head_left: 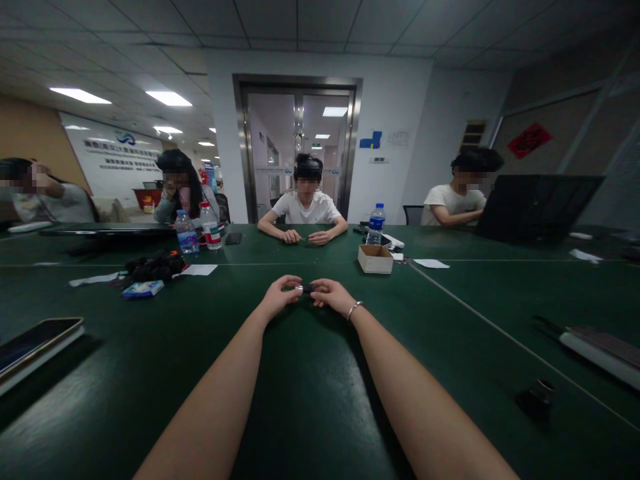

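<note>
Two bare, smooth forearms (215,393) come nearest, stretched over a dark green table (310,407) with a dull, streaky sheen. Between the hands, just above the tabletop, sits a short dark piece (307,289), slim, with a shiny end; its finer detail is too small to tell. The left hand (278,296) is pinched on the shiny end, the right hand (334,295) on the dark one. A rounded silvery bracelet (355,311) circles the right wrist. Beyond stands an open, square-cornered cardboard box (376,261), a clear plastic bottle (376,223) behind it. Across the table, a person (307,208) in a white T-shirt sits, hands close together.
</note>
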`<state>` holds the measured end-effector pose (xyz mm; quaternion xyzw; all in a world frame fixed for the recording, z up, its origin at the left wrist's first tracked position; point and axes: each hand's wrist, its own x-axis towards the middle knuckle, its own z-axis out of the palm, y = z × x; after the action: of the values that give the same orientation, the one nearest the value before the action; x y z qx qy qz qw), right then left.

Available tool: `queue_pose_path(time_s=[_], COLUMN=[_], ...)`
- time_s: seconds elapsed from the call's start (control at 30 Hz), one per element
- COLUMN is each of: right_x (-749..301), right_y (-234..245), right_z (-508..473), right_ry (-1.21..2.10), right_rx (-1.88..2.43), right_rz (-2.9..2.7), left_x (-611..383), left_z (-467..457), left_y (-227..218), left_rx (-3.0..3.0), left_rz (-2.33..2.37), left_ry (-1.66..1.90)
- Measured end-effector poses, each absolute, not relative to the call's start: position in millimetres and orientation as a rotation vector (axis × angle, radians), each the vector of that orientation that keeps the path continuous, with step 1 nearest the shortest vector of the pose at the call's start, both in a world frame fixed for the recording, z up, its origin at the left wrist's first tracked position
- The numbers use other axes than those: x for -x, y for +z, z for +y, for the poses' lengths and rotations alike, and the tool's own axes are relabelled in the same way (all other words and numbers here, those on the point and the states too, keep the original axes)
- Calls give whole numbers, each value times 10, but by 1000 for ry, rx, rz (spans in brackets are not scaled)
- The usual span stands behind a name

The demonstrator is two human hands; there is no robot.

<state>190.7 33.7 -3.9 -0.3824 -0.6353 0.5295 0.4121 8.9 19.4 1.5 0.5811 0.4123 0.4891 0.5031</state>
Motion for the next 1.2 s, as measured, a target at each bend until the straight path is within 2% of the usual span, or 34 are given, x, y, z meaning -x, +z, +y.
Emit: queue_pose_path(time_s=[0.4,0.8,1.03,1.2], right_x=[-1903,-1899,-1900,-1900], right_y=[4,12,-2,-1], right_z=[307,300,303,303], right_ry=[1341,1338,1339,1331], right_rx=[998,1005,987,987], right_rz=[-1599,-1598,-1587,-1600], left_x=[-70,-124,-57,-44], left_z=[201,346,174,191], left_y=[1,-107,27,-5], left_rx=[-1402,-1346,-1381,-1392], left_rz=[956,1143,944,968], left_ry=[1174,1120,1213,1183])
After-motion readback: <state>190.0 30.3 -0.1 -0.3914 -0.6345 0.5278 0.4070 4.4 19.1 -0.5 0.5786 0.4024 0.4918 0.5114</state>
